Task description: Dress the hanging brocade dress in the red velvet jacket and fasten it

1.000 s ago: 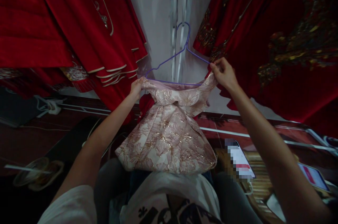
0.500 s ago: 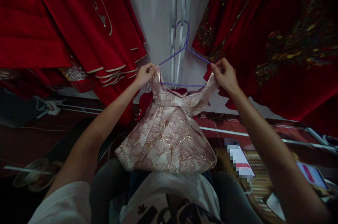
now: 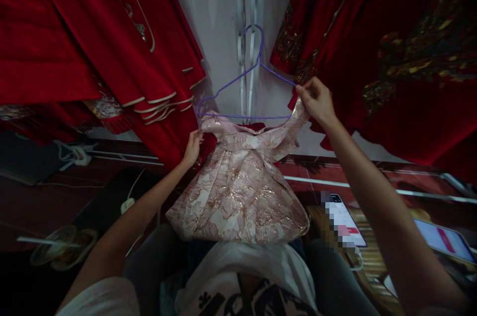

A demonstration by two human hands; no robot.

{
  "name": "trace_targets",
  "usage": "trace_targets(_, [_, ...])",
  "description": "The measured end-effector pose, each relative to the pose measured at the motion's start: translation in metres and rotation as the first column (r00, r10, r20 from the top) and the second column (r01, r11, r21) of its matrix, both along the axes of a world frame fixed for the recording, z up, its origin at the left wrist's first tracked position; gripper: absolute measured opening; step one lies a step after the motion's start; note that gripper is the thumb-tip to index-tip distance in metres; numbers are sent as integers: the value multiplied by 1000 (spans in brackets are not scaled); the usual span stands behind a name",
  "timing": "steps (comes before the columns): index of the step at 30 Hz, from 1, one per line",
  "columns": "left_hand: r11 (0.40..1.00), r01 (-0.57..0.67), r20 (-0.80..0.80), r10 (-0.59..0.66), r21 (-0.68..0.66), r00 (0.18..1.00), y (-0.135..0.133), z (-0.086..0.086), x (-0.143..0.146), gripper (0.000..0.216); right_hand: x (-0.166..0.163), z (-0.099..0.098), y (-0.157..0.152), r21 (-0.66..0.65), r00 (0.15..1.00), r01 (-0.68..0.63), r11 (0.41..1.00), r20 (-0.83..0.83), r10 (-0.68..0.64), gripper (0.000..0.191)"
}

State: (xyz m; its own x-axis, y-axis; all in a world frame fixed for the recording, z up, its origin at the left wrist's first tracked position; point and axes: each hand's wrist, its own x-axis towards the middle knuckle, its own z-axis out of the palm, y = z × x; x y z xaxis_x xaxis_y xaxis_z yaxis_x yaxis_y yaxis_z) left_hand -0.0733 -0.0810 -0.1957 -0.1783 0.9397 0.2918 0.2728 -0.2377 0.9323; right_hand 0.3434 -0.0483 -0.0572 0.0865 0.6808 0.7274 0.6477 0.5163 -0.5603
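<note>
A pink and cream floral brocade dress (image 3: 242,187) with gold threads spreads over my lap, its skirt towards me. A purple clothes hanger (image 3: 238,77) stands above the neckline, its hook at a grey metal rail. My right hand (image 3: 316,100) pinches the dress's right shoulder strap against the hanger's right arm. The left strap lies below the hanger's left end, off its upper arm. My left hand (image 3: 194,147) is beside that strap, fingers loosely apart; its fingertips are close to the fabric, and whether they touch it I cannot tell.
Red garments (image 3: 149,57) with trim hang at left, and embroidered red ones (image 3: 402,67) at right. A phone (image 3: 345,221) and a second lit phone (image 3: 443,239) lie on a slatted wooden surface at right. A clear plastic cup (image 3: 54,244) stands at lower left.
My left hand has let go of the left strap and moved down and left. The hanger's left end now shows bare above the strap. My right hand keeps its pinch.
</note>
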Motion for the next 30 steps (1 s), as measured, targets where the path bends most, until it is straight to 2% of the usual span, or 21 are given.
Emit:
trace_targets(2, [974, 148, 234, -106, -170, 966, 11, 21, 3, 51, 1, 0, 1, -5, 1000, 5, 1000, 12, -5, 50])
trace_targets(3, [942, 260, 332, -181, -211, 926, 15, 34, 5, 55, 2, -1, 2, -9, 1000, 10, 1000, 20, -9, 50])
trace_targets(4, [926, 315, 398, -214, -209, 892, 18, 46, 8, 53, 3, -1, 3, -13, 1000, 14, 1000, 27, -13, 50])
trace_targets(7, [947, 296, 492, -202, -121, 847, 25, 75, 20, 34, 5, -2, 4, -30, 999, 23, 999, 49, -22, 50])
trace_targets(9, [951, 287, 519, -190, -113, 834, 28, 85, 28, 25, 5, -2, 4, -33, 998, 27, 999, 55, -25, 50])
trace_targets(14, [962, 257, 539, -170, -90, 825, 33, 84, 31, 11, 4, 1, 3, -19, 998, 23, 1000, 51, -22, 53])
trace_targets(19, [992, 125, 479, -113, 6, 871, 38, 78, 6, 12, 4, 4, 2, -24, 999, 8, 1000, 42, -7, 52])
trace_targets(26, [995, 77, 477, -41, -56, 878, 28, 62, -16, 11, 7, 4, 3, -27, 999, 11, 1000, 44, -10, 46])
trace_targets(30, [996, 84, 429, -87, 24, 899, 30, 71, -15, 12, 8, 5, 3, -18, 998, 30, 999, 55, -29, 46])
